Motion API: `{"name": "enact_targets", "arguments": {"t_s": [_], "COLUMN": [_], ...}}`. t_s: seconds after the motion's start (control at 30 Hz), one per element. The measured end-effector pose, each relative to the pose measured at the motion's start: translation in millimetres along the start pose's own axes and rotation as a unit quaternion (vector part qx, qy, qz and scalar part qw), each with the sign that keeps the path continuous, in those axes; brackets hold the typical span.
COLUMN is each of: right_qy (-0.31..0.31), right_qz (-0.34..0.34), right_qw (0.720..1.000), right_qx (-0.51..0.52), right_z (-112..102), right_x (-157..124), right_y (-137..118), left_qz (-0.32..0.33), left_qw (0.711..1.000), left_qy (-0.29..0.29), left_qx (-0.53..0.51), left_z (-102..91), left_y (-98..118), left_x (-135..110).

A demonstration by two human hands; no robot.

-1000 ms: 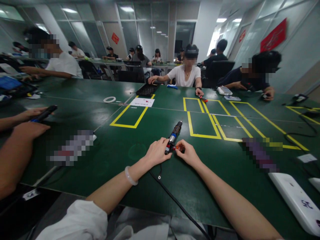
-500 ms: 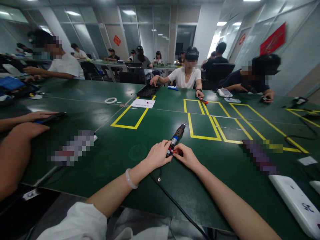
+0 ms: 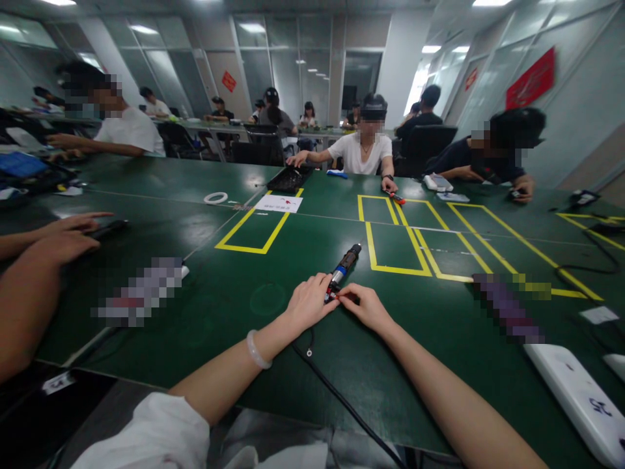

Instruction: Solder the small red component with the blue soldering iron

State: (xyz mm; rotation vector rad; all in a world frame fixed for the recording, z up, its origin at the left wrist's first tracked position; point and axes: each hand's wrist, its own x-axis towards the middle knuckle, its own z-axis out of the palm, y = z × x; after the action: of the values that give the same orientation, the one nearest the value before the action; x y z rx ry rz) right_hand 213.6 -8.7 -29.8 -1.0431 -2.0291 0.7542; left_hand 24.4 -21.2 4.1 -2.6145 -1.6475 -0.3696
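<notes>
In the head view, the right hand (image 3: 365,306) has closed in on the rear end of the inline electric screwdriver (image 3: 346,263): the orange piece that showed at its fingertips in the earlier frames no longer shows there, and those fingertips now meet the left thumb. I read this as the work settling on the small red parts (image 3: 333,295) at the tool's rear, with the piece perhaps brought up against them or merely hidden.

The screwdriver lies aslant on the green bench (image 3: 170,355) between the two hands, its thin bit pointing away, just left of a yellow tape rectangle (image 3: 400,271). The left hand (image 3: 308,301) wraps its grip over the rear half from the side, steadying it. The right grip has thumb and forefinger drawn together; I cannot tell whether they pinch anything. A black cable (image 3: 336,395) and a ring terminal (image 3: 309,352) trail from beneath the left hand toward the wearer.

At far left, a neighbour's hand (image 3: 68,251) rests beside a black tool (image 3: 111,229) that now lies lower than at first.
</notes>
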Motion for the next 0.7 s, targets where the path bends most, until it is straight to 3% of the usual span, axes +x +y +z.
{"name": "enact_targets", "arguments": {"t_s": [0.27, 0.4, 0.53, 0.7], "right_qy": [-0.018, -0.015, -0.020, -0.024], "right_qz": [0.001, 0.011, 0.012, 0.012], "right_qw": [0.999, 0.999, 0.999, 0.999], "right_qx": [0.031, 0.028, 0.028, 0.023], "right_z": [-1.1, -3.7, -4.9, -5.0], "right_x": [-2.3, -2.3, -2.4, -2.6], "right_y": [-5.5, -4.0, -0.6, 1.0], "left_qz": [-0.010, -0.037, -0.097, -0.205], "left_qw": [0.999, 0.999, 0.995, 0.978], "left_qy": [-0.019, -0.022, -0.021, -0.025], "left_qx": [-0.027, -0.024, -0.018, -0.011], "left_z": [-2.6, -7.0, -9.5, -14.2], "left_y": [-13.1, -31.1, -70.0, -136.4], "left_x": [3.9, 7.6, 12.0, 13.3]}}
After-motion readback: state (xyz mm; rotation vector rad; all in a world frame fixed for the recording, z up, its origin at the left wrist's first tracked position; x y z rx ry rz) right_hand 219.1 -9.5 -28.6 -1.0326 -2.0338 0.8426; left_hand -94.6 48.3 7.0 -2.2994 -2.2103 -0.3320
